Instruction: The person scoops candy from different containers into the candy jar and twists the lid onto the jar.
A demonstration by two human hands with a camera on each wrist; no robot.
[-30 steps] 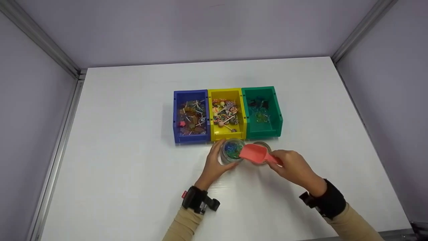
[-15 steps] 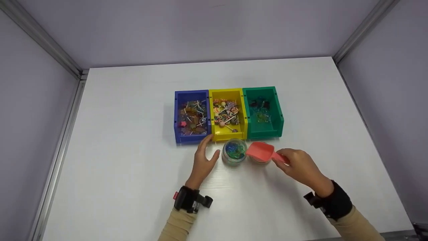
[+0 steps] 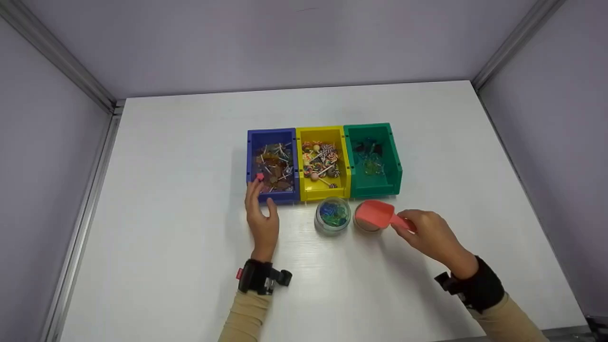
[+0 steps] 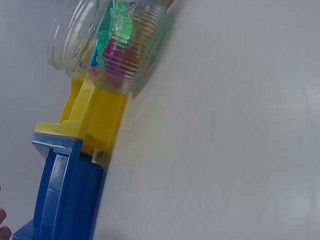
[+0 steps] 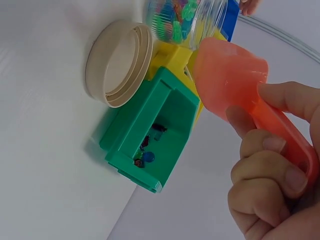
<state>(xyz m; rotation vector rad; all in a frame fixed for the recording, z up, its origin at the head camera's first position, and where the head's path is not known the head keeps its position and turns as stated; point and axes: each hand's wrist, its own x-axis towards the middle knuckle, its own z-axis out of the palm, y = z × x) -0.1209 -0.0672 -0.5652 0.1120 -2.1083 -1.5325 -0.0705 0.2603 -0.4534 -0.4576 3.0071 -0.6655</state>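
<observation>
My right hand (image 3: 430, 236) grips the handle of a pink scoop (image 3: 375, 213), which shows no load in the right wrist view. Under the scoop in the head view sits a beige round lid (image 5: 120, 65), lying on the table. Left of it stands a clear jar (image 3: 332, 216), uncovered, with blue, green and purple translucent pieces inside. My left hand (image 3: 262, 221) holds nothing; its fingers are extended at the front left of the blue bin (image 3: 273, 197), thumb apart. Only a bit of its fingertips (image 4: 4, 232) shows in the left wrist view.
Beside the blue bin, a yellow bin (image 3: 323, 194) holds small lollipops and a green bin (image 3: 375, 190) a few translucent pieces. The three stand side by side behind the jar on a white table (image 3: 166, 237), with panel walls around.
My left hand has let go of the jar and moved left to the blue bin. My right hand has shifted slightly right with the scoop, away from the jar's mouth.
</observation>
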